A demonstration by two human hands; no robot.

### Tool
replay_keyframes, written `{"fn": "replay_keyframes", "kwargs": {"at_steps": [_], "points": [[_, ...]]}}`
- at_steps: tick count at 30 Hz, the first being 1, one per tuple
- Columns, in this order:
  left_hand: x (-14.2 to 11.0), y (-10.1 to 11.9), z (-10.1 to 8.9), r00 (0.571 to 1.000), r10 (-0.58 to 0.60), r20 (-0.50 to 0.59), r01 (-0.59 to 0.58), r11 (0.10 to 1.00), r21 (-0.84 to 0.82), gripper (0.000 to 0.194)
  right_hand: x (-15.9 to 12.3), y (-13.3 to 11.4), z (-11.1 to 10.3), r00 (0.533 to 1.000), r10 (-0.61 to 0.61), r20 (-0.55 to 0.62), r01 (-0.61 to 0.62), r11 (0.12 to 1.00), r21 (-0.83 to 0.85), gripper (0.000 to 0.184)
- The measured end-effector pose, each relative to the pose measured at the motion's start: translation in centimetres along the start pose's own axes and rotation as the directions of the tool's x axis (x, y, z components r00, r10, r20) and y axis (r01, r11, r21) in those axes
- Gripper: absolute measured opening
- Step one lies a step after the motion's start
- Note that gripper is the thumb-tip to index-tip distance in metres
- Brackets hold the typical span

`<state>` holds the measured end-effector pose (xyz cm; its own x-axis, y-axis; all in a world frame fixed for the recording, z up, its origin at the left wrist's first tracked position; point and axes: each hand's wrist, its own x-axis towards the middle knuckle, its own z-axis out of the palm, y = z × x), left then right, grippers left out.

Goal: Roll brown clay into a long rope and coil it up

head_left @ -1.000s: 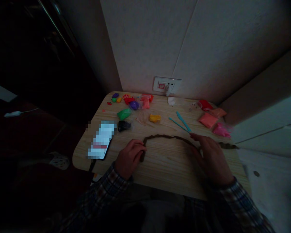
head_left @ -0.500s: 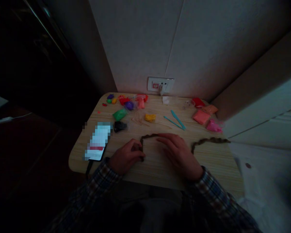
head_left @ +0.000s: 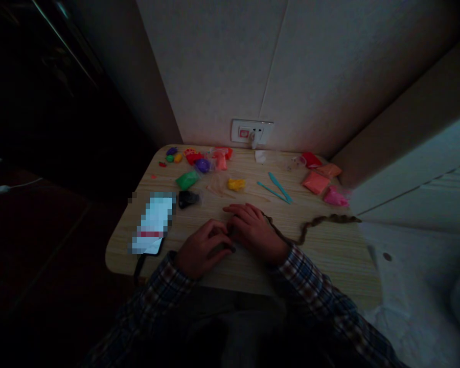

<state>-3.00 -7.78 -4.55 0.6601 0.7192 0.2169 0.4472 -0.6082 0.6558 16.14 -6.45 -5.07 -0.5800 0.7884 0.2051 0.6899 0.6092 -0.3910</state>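
A long, thin brown twisted strip [head_left: 310, 224], apparently modelling clay, runs across the table from under my hands to the right edge. My left hand [head_left: 203, 249] is closed, thumb and fingers pinching the strip's left end, of which a dark tip shows by the thumb. Close against it, my right hand [head_left: 255, 232] has its fingers bent over the strip just beside that end. Past my right wrist the strip comes out wavy and lies on the wood. What sits between the fingertips is mostly hidden in the dim light.
A lit phone [head_left: 155, 222] lies at left with a cable. Behind my hands are bags of green [head_left: 187, 179], black [head_left: 187, 199] and yellow clay [head_left: 236, 184], plus turquoise tools [head_left: 279, 188]. Red and pink packets [head_left: 316, 182] lie at back right. A wall socket [head_left: 252, 133] is behind the table [head_left: 329, 271].
My right hand has moved left to meet my left hand, covering the strip's bent left part. The strip now trails out behind the right wrist. The left hand has barely moved.
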Motion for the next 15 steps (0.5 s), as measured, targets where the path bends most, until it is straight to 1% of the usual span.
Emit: {"fn": "replay_keyframes", "kwargs": {"at_steps": [6,10,13,15], "points": [[0.5,0.1,0.4,0.999,0.008,-0.041,-0.009,1.0,-0.026,0.01,-1.0,0.5,-0.9,0.996,0.045,-0.083,-0.042,0.998,0.039,0.008],[0.7,0.1,0.7,0.999,0.007,-0.035,-0.009,0.999,-0.039,0.01,-2.2,-0.2,-1.7,0.985,0.109,-0.132,-0.101,0.993,0.068,0.014],[0.8,0.3,0.9,0.998,0.028,-0.047,-0.031,0.998,-0.05,0.011,-3.3,-1.5,-2.1,0.99,0.128,-0.068,-0.12,0.987,0.112,0.011],[0.8,0.3,1.1,0.998,0.037,-0.056,-0.041,0.996,-0.077,0.012,-3.9,-2.2,-2.0,0.991,0.131,-0.012,-0.129,0.985,0.114,0.013]]}}
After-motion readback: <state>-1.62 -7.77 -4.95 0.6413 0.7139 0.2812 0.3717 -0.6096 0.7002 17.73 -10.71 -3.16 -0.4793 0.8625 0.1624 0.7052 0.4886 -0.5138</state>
